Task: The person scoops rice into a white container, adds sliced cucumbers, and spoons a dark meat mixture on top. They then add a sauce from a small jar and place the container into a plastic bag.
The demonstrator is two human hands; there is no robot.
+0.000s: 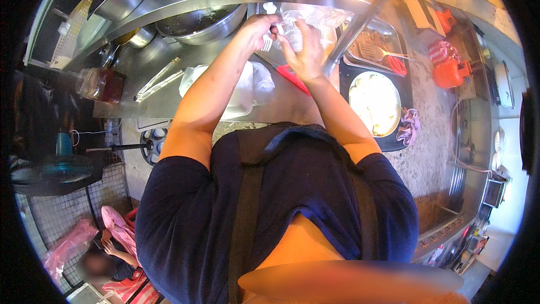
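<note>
My left hand (260,29) is closed in a pinch at the far side of the metal counter. Pale prongs of what looks like a plastic fork (266,44) stick out below its fingers. Close beside it, my right hand (305,52) grips a crinkled clear plastic bag (288,38) between thumb and fingers. The hands nearly meet, and part of the bag is hidden behind them. Below my right wrist lies a red handle (292,79); what it belongs to is hidden. A white container (243,93) with thin plastic around it sits under my left forearm.
Metal tongs (156,83), a jar of dark red liquid (102,84) and a wide pan (203,29) stand left. A metal shelf (225,1) overhangs the counter. Right are a food tray (368,36), a plate of food (375,104) and a slanting post (360,22). A person (112,259) is lower left.
</note>
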